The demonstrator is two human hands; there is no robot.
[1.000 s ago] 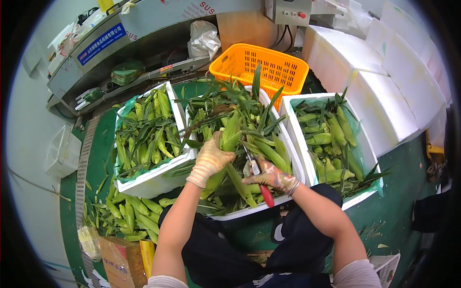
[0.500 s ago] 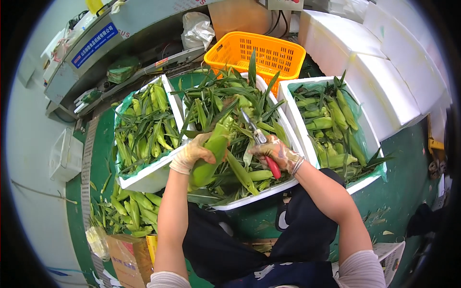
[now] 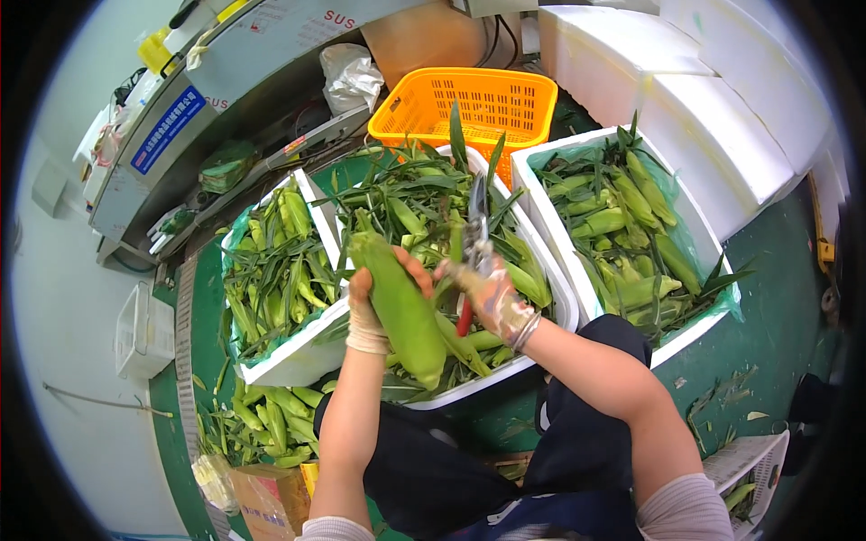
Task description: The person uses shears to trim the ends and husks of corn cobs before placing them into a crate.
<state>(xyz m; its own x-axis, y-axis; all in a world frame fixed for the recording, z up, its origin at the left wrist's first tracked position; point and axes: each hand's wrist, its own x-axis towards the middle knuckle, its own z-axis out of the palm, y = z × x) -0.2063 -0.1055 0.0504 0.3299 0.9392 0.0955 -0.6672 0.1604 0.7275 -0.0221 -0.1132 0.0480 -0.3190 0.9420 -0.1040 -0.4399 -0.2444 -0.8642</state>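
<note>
In my left hand (image 3: 364,311), in a cream glove, is a green ear of corn (image 3: 401,316) in its husk. The fingers wrap its upper part, and its lower end slants down to the right. My right hand (image 3: 496,305), in a stained patterned glove, grips red-handled pruning shears (image 3: 477,212), their blades pointing up and away from me. Motion smears the right fingers, which are just right of the ear. Beneath both hands, a white tub (image 3: 566,302) holds a heap of loose leaves, husks and several ears.
White foam boxes of corn flank the tub on the left (image 3: 298,350) and right (image 3: 699,335). Behind stands an orange crate (image 3: 505,88); more foam boxes (image 3: 722,135) are stacked far right. Ears (image 3: 275,424) lie on the floor near a cardboard box (image 3: 271,500) at left.
The ear's lower end has swung right, and its husk shows more fully. The shears have turned from pointing up-left to nearly straight up, and my right hand has come closer to the ear.
</note>
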